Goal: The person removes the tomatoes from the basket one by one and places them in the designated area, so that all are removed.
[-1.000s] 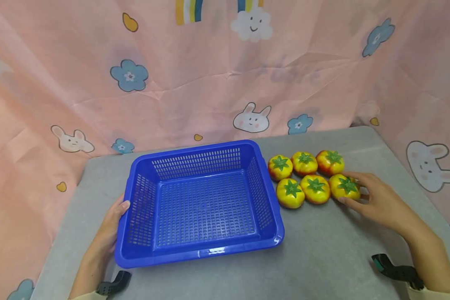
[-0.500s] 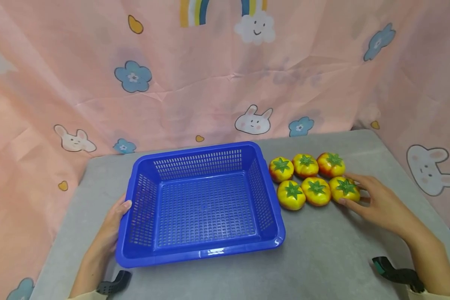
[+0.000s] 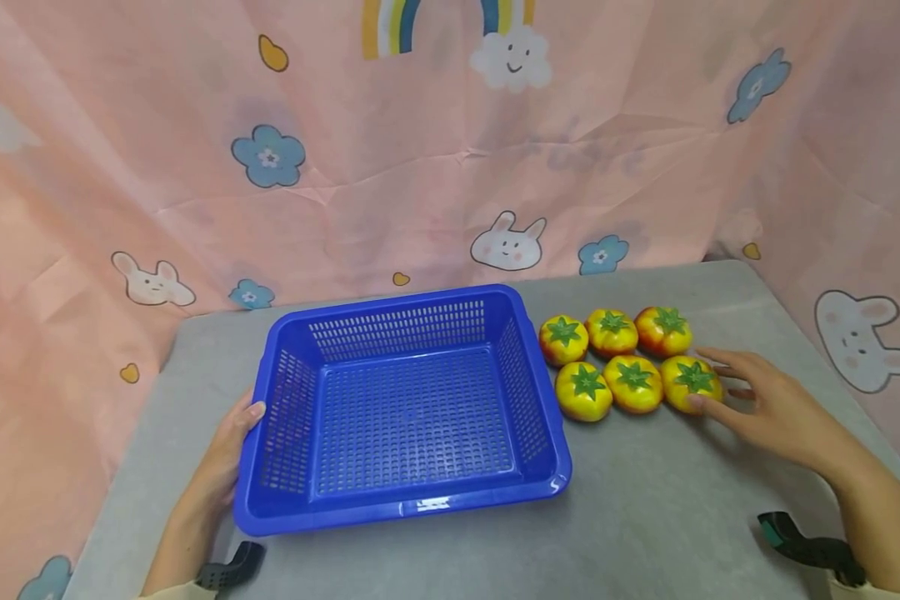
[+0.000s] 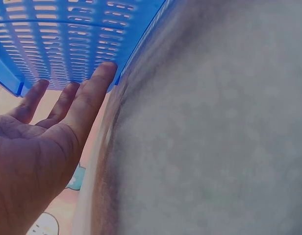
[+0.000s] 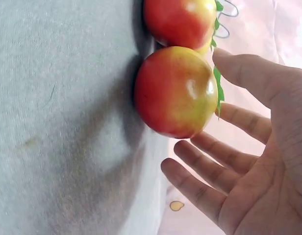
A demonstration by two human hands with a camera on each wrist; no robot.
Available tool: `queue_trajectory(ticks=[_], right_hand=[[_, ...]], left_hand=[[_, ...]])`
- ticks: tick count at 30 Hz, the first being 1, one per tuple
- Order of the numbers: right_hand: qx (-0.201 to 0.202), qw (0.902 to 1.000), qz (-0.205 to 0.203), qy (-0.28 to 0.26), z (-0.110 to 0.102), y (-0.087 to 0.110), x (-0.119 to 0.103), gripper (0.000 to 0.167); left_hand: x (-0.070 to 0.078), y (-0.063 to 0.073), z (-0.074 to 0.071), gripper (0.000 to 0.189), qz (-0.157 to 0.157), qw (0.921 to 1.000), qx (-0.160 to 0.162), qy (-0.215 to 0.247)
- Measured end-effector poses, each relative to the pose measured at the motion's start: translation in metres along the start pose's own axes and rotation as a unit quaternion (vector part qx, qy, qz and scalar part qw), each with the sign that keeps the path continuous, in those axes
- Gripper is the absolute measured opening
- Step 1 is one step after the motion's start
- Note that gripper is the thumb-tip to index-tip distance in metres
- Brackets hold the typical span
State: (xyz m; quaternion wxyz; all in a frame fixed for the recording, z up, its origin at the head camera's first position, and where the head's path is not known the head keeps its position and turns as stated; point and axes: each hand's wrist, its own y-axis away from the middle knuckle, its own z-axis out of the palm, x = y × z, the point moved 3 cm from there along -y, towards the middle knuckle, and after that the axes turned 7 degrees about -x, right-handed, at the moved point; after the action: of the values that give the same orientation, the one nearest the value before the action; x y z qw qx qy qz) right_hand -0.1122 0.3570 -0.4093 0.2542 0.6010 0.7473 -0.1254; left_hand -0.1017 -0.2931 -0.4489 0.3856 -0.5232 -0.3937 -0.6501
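Note:
A blue plastic basket with slotted walls sits on the grey table, its inside bare. My left hand holds its left side, thumb over the rim; in the left wrist view the fingers lie along the outer wall. Right of the basket, several yellow-red tomatoes with green star-shaped tops, apparently artificial, stand in two rows. My right hand is around the front-right tomato, fingers spread and thumb by its near side. The right wrist view shows a gap between palm and tomato; whether a fingertip touches it, I cannot tell.
A grey tabletop lies under everything. Pink cloth printed with rabbits, flowers and clouds hangs behind the table and at both sides. The basket's right rim is close to the nearest tomatoes.
My right hand has shifted slightly right, its fingers loosening from around the front-right tomato. The head view has tilted a little. Basket, tomatoes and left hand look unmoved on the table.

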Motion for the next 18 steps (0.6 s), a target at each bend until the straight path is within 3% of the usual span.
queue_trajectory(ticks=[8,13,16,18], right_hand=[[0.038,0.9986,-0.017,-0.033,-0.004,-0.001,-0.004,0.055],[0.063,0.9953,-0.028,-0.068,-0.01,-0.001,0.0,0.044],[0.077,0.9932,-0.029,-0.082,-0.012,0.0,0.005,0.041],[0.091,0.9918,-0.029,-0.086,-0.013,0.001,0.009,0.04]], left_hand=[[0.003,0.004,-0.003,0.05,-0.013,0.9998,0.012,-0.012],[0.004,0.006,-0.005,0.043,-0.019,0.9989,0.037,-0.02],[0.001,0.004,-0.003,0.034,-0.006,0.9992,0.039,-0.008],[-0.001,0.002,-0.002,0.034,0.019,0.9994,0.029,0.005]])
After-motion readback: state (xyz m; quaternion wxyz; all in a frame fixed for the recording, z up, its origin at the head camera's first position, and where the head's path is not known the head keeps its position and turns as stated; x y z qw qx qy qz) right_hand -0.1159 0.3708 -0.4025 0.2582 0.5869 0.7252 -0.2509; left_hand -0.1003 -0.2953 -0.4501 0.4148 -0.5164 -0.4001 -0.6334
